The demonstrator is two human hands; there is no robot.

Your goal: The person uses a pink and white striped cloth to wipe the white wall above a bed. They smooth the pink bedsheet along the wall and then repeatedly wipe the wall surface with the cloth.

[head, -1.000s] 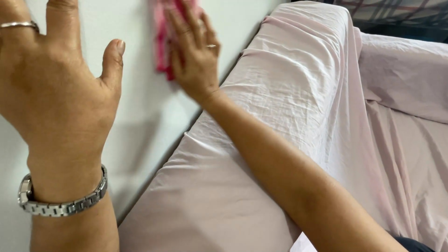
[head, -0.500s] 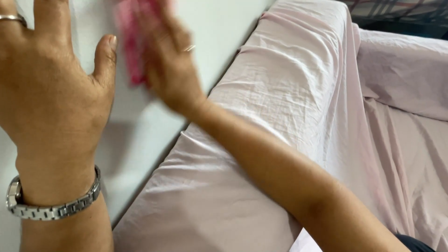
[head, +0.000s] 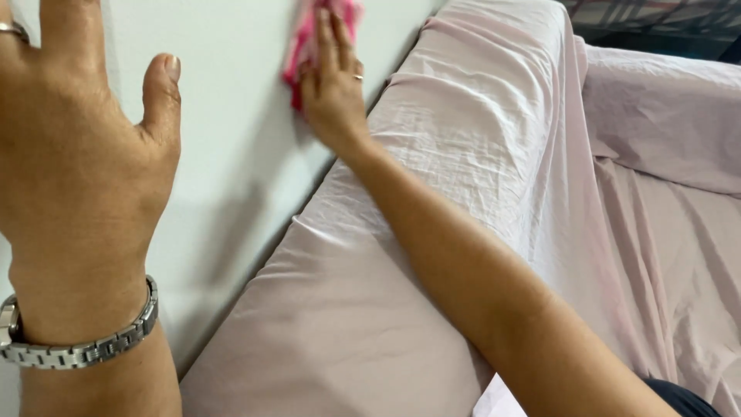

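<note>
The right hand (head: 333,93) lies flat, fingers straight and together, and presses a pink cloth (head: 309,46) against the pale wall (head: 231,116). It does not close around the cloth; the palm and fingers only pin it to the surface, and part of it shows above and to the left of the fingers. The left hand (head: 77,154) is well apart from it, nearer to the camera, spread open with the palm on the same wall and holding nothing. It has a ring (head: 11,29) on one finger and a metal watch (head: 77,347) at the wrist.

The cloth looks soft, thin and very light, bunched in folds. I judge it will slide easily on the smooth wall and can slip from under a flat palm, so pinching a fold would hold it better.

Below and right of the right hand is a sofa under a wrinkled pale pink sheet (head: 463,154), its back touching the wall.
</note>
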